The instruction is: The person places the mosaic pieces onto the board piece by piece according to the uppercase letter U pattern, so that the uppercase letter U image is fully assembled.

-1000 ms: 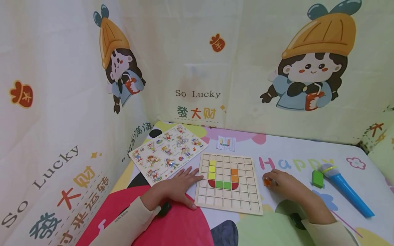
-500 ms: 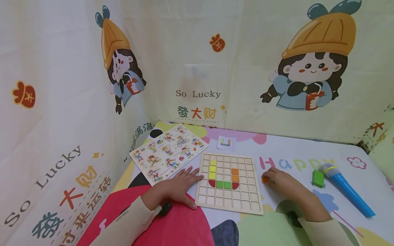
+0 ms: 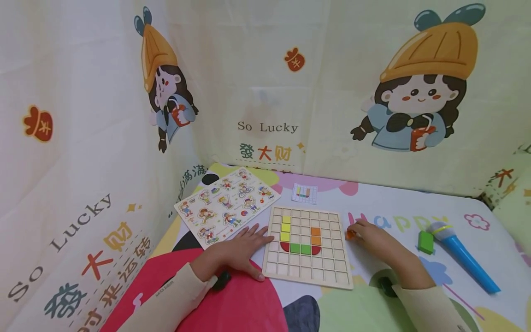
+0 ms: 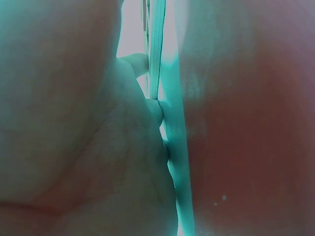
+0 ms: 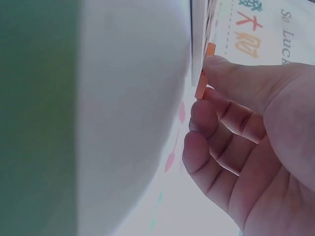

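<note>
A wooden grid board (image 3: 307,272) lies on the table with coloured tiles set in a U: yellow (image 3: 286,227) up the left, red corners, green (image 3: 295,249) along the bottom and orange (image 3: 316,236) up the right. Fingers spread, my left hand (image 3: 242,251) rests on the table against the board's left edge. My right hand (image 3: 373,240) pinches a small orange tile (image 3: 351,234) just beside the board's right edge. In the right wrist view the thumb and fingers grip that orange tile (image 5: 202,86) close to the board. The left wrist view is mostly filled by the palm.
Behind the board lies a small printed card (image 3: 304,193) with a coloured U. A cartoon puzzle board (image 3: 215,200) sits at the back left. On the right are a green block (image 3: 425,242) and a blue toy microphone (image 3: 469,260). Printed cloth walls enclose the table.
My right hand has moved left with the orange tile, closer to the board's right edge. My left hand and the tiles on the board have stayed in place.
</note>
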A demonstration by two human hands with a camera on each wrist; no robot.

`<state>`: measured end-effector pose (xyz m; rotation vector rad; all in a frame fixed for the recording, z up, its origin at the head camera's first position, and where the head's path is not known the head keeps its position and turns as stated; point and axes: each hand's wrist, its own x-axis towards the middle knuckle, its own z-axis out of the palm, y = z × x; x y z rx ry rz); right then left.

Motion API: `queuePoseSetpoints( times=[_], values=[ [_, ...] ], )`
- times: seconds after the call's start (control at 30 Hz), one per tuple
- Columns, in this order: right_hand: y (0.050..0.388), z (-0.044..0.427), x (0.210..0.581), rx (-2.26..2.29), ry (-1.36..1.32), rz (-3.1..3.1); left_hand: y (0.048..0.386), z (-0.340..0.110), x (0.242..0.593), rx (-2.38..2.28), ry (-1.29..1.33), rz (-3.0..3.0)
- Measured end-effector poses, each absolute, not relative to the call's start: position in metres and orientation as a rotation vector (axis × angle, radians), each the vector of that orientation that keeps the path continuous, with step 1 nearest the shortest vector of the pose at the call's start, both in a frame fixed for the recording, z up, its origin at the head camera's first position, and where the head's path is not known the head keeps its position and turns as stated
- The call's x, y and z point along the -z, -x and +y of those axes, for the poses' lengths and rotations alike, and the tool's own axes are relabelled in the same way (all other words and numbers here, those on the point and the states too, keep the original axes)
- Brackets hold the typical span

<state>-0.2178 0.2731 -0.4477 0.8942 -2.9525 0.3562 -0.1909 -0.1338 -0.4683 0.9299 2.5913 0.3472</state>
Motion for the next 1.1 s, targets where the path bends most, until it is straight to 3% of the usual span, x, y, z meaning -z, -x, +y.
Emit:
queuePoseSetpoints(
  times=[1.1],
  values=[
    [0.241,0.218,0.450,-0.506,-0.971,-3.003,0.190,-0.135,0.466,-0.372,-0.937,2.584]
  ],
)
